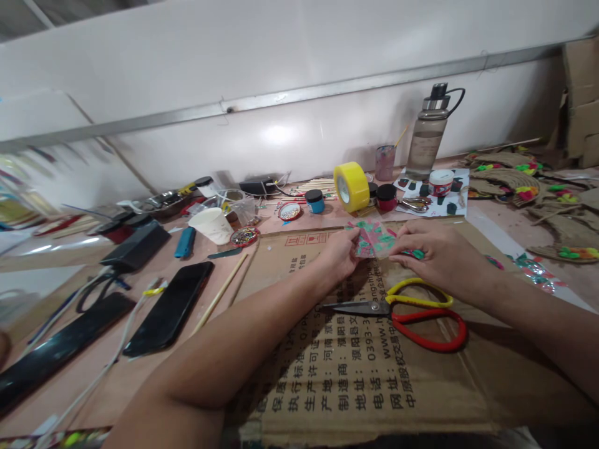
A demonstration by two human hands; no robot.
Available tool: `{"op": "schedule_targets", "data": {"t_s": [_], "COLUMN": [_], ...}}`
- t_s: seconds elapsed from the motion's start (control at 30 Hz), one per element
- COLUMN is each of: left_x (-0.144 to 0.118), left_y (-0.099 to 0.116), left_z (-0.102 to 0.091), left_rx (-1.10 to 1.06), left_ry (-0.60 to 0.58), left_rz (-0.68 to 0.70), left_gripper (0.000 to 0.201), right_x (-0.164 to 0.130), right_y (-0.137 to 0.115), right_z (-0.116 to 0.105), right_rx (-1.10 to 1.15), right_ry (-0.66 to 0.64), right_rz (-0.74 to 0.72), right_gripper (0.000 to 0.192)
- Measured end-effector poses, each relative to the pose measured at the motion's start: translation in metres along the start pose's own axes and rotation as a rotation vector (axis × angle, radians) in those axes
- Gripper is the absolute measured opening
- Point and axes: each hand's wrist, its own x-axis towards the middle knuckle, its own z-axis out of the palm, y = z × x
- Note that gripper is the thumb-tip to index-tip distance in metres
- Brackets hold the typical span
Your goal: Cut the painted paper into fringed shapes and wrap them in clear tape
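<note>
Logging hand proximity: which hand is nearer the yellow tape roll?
Left. The left hand sits just below the yellow tape roll, pinching the patterned sheet; the right hand lies further off, below and right of it.

The small sheet [373,239] pinched between the left hand [340,252] and right hand [433,252] is clear with red and green spots; the scissors [412,312] have one yellow and one red handle; the cardboard [355,368] is brown with dark printed characters; the tape roll [351,186] is bright yellow; the phone [171,307] is black.
</note>
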Motion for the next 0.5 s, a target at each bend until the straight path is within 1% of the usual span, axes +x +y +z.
{"op": "schedule_targets", "data": {"t_s": [0.2,0.37,0.5], "left_x": [0.0022,0.0012,0.0005], "left_y": [-0.0003,-0.0005,0.0001], "left_z": [-0.0014,-0.0003,0.0021], "left_rx": [-0.005,0.011,-0.001], "left_ry": [0.014,0.011,0.032], "left_rz": [-0.001,0.004,0.008], "left_gripper": [0.013,0.017,0.019], "right_x": [-0.0006,-0.0007,-0.0005], "right_y": [0.0003,-0.0004,-0.0011], "right_z": [-0.0004,0.0002,0.0005], "right_rx": [-0.016,-0.015,-0.030], "right_ry": [-0.010,0.004,-0.001], "right_rz": [-0.003,-0.009,-0.007], "right_gripper": [0.015,0.015,0.017]}}
